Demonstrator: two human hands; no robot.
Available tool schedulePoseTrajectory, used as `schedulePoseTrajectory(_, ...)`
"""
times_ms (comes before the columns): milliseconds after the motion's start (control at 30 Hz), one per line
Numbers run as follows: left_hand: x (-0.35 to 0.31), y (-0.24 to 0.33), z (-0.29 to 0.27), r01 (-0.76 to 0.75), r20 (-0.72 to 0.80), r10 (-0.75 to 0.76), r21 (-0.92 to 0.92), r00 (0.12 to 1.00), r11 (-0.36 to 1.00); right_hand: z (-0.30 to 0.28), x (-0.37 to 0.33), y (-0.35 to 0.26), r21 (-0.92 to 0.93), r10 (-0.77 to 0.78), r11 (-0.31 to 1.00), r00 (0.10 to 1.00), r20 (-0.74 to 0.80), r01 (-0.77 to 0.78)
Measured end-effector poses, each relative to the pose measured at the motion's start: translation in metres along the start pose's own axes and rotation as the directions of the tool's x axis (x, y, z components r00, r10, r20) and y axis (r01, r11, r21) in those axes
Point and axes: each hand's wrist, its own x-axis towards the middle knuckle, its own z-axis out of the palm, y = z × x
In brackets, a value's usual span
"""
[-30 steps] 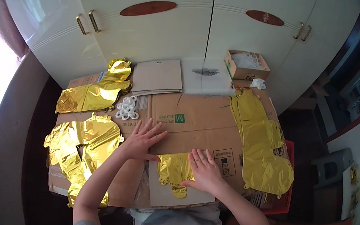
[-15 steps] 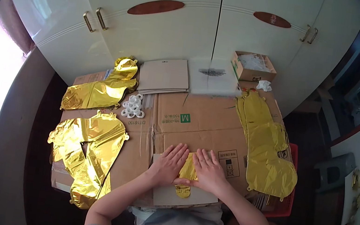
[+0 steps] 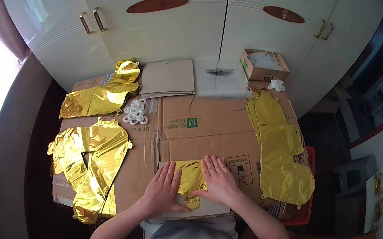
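A folded gold foil balloon [image 3: 191,175] lies on a pale cardboard sheet [image 3: 210,208] at the table's near edge. My left hand [image 3: 162,190] rests flat along the balloon's left side, fingers stretched forward and thumb pointing inward. On its right side my right hand [image 3: 217,181] lies flat, fingers extended, its thumb touching the foil. The balloon's short rounded end [image 3: 192,202] points toward me between my hands. Neither hand grips anything.
More flat gold foil balloons lie at left [image 3: 87,158], far left [image 3: 100,97] and right [image 3: 279,153]. White rings [image 3: 136,112] sit near stacked grey boards [image 3: 169,78]. A cardboard box [image 3: 265,66] holding clear plastic stands at the back. A red basket [image 3: 304,212] is beside the table.
My hands have moved apart, the left one sliding left and toward me, so more of the folded balloon shows between them. The whole view has shifted slightly.
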Motion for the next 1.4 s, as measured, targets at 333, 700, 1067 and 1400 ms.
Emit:
schedulePoseTrajectory(333, -0.009, 0.001, -0.022, -0.024, 0.121, 0.022, 0.013, 0.992, 1.000, -0.025, -0.010, 0.020, 0.057, -0.268, 0.963, 0.936, 0.226, 0.263)
schedulePoseTrajectory(700, -0.019, 0.007, -0.017, -0.023, 0.054, 0.017, 0.112, 0.998, 0.993, -0.019, -0.022, 0.018, 0.042, -0.259, 0.966, 0.949, 0.179, 0.256)
schedulePoseTrajectory(1067, -0.040, 0.017, -0.002, 0.009, -0.033, -0.004, 0.135, 0.999, 0.991, -0.020, -0.041, 0.009, -0.038, -0.191, 0.980, 0.981, 0.044, 0.193)
schedulePoseTrajectory(1400, 0.039, -0.031, -0.046, -0.178, -0.088, 0.176, -0.015, 0.980, 0.984, -0.010, -0.046, 0.009, -0.029, -0.183, 0.983, 0.982, -0.046, 0.182)
